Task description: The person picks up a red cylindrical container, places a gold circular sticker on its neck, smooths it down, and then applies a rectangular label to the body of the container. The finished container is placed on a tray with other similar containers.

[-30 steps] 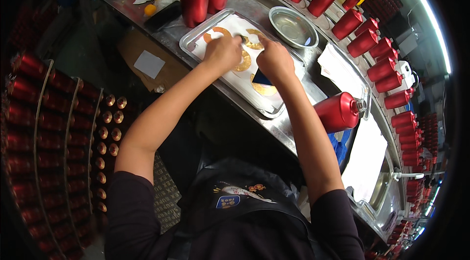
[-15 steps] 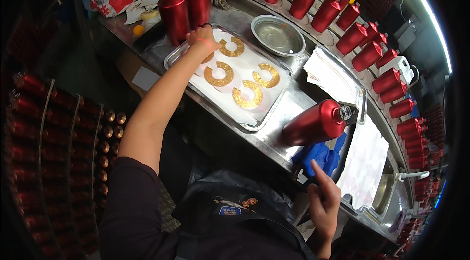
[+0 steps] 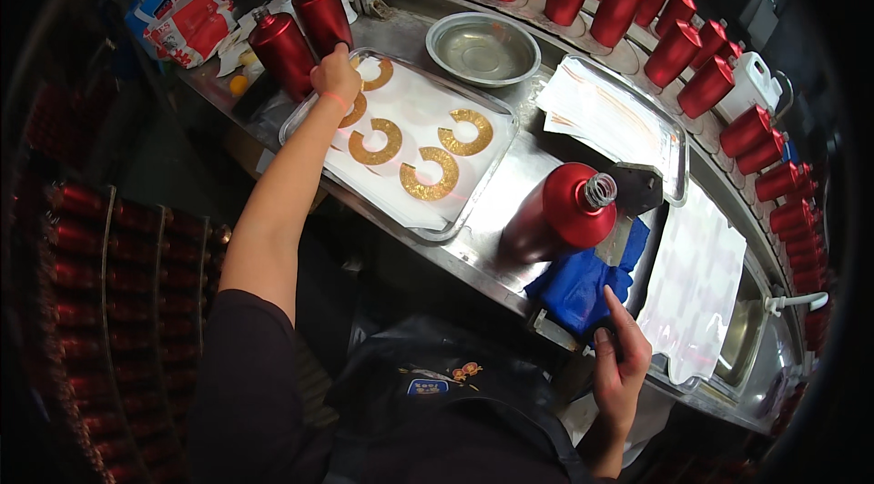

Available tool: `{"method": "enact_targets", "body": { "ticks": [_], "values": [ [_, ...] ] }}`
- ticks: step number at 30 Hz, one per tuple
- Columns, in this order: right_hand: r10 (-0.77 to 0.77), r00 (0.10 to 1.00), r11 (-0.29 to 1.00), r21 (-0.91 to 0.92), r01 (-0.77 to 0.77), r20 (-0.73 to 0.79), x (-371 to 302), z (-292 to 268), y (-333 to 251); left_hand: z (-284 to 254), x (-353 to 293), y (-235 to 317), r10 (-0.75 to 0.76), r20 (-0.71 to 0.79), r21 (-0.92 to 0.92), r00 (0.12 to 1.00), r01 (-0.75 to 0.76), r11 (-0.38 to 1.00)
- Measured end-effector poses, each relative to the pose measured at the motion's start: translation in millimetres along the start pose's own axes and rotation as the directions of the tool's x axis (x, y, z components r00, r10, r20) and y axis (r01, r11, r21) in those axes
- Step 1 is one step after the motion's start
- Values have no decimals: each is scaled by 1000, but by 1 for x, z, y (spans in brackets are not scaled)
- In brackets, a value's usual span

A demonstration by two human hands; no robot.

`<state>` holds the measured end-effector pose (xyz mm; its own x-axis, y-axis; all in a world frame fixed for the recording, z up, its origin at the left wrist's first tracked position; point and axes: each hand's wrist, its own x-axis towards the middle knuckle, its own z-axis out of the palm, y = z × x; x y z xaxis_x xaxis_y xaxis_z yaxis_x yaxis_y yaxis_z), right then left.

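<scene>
My left hand [image 3: 338,79] reaches to the far left corner of a metal tray [image 3: 441,234], close to the foot of a red bottle [image 3: 322,18]. Its fingers are bent down and pressed together; whatever they pinch is hidden. White sheets printed with gold C-shaped pieces [image 3: 430,173] lie in the tray, and one piece is partly covered by that hand. My right hand [image 3: 624,370] hovers near the counter's front edge, index finger stretched out and thumb apart. Just beyond it, a large red bottle [image 3: 557,215] leans above a blue cloth [image 3: 574,288].
A metal bowl [image 3: 483,49] stands behind the tray. Right of it is a second tray holding white sheets [image 3: 605,115]. A pale patterned sheet [image 3: 696,284] lies beside the sink [image 3: 748,331]. Red bottles [image 3: 674,54] line the curved back rail; more fill racks at left [image 3: 132,276].
The view has shifted, with tray and bottles appearing in new places. My left hand stays by the tray's far left corner, its fingers more bunched. My right hand remains near the blue cloth.
</scene>
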<state>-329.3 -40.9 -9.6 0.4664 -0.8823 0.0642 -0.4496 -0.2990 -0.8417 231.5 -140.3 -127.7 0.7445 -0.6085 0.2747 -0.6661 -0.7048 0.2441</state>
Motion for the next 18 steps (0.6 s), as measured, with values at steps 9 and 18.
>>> {"method": "enact_targets", "body": {
  "ticks": [9,18],
  "values": [
    [12,931,935,325,-139,365,23,45,-16,-75,-41,37,170,38,-510,985,-127,851],
    [181,759,277,708,-649,625,61,144,-36,-188,-189,84,256,398,-913,881,352,207]
  ]
}}
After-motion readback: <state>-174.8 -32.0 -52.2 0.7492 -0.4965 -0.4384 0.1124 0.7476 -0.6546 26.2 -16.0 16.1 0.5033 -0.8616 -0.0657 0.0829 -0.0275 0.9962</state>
